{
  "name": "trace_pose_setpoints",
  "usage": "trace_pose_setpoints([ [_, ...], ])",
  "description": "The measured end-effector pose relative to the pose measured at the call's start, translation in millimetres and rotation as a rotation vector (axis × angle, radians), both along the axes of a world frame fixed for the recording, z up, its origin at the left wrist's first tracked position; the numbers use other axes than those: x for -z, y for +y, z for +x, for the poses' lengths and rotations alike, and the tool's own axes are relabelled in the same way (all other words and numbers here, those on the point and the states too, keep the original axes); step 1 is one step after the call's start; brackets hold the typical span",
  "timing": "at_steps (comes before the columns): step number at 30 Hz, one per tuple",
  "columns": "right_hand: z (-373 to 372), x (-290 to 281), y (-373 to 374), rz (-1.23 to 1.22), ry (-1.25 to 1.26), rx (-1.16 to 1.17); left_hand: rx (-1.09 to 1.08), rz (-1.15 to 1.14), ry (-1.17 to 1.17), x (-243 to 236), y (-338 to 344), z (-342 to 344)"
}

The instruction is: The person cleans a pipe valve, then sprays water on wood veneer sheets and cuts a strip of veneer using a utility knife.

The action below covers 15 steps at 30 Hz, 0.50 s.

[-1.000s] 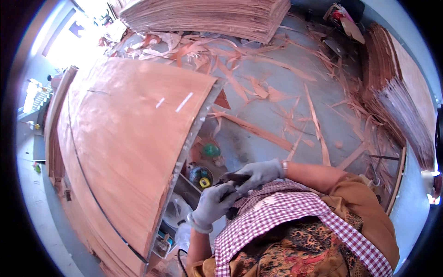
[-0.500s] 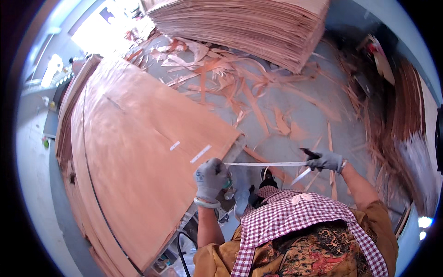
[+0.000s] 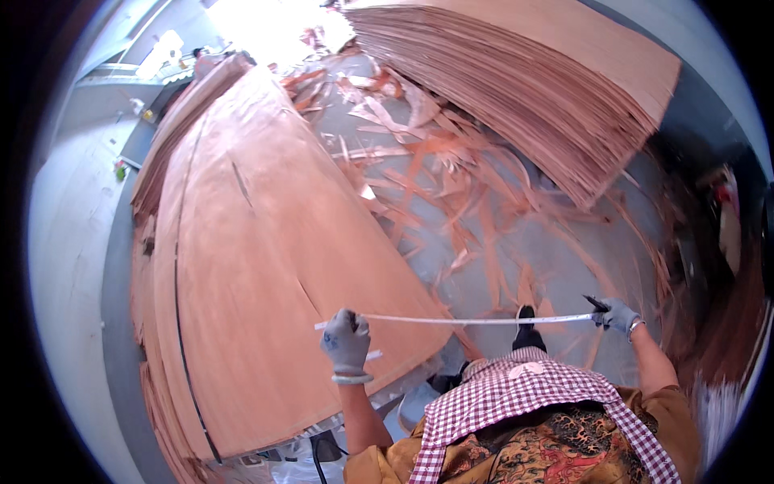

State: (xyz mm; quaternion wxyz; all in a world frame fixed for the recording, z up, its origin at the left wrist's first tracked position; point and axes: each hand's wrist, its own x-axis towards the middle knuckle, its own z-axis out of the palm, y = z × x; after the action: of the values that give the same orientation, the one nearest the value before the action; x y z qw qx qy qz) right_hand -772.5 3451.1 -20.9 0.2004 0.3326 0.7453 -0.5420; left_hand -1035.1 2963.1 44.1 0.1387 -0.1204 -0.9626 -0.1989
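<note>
My left hand [image 3: 345,347], in a grey glove, is closed on one end of a long thin white tape strip [image 3: 476,321], over the near part of a large peach-coloured veneer sheet [image 3: 242,282]. The strip stretches across to my gloved right hand [image 3: 617,317], which is closed on it and on a small dark tool [image 3: 596,303] I cannot make out. A short white piece [image 3: 374,355] lies on the veneer beside my left hand. A long dark line [image 3: 182,323] runs along the sheet's left side.
A tall veneer stack [image 3: 516,81] stands at the back right. Torn veneer strips [image 3: 419,145] litter the grey floor [image 3: 572,250]. A dark shoe [image 3: 526,316] shows beyond the checked apron [image 3: 516,387]. A pale wall [image 3: 72,226] is at left, assorted objects [image 3: 726,210] at right.
My hands have moved from close together at my waist to wide apart, stretching the white strip between them. Since half a second ago the view has shifted, showing more of the veneer and back stack.
</note>
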Motion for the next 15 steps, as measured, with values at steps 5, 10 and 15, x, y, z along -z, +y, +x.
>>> trace_pose_setpoints([
  [5,-114.0,19.0,102.6,-0.181,0.011,-0.108,-0.314,-0.019,-0.004,-4.1,16.9,5.2],
  [10,-241.9,52.1,164.7,0.130,0.110,-0.469,-0.584,-0.065,-0.069,-4.9,39.7,23.7],
  [15,-343.7,72.4,202.2,0.427,0.307,-0.594,-0.783,-0.107,-0.038,-15.1,57.5,0.6],
])
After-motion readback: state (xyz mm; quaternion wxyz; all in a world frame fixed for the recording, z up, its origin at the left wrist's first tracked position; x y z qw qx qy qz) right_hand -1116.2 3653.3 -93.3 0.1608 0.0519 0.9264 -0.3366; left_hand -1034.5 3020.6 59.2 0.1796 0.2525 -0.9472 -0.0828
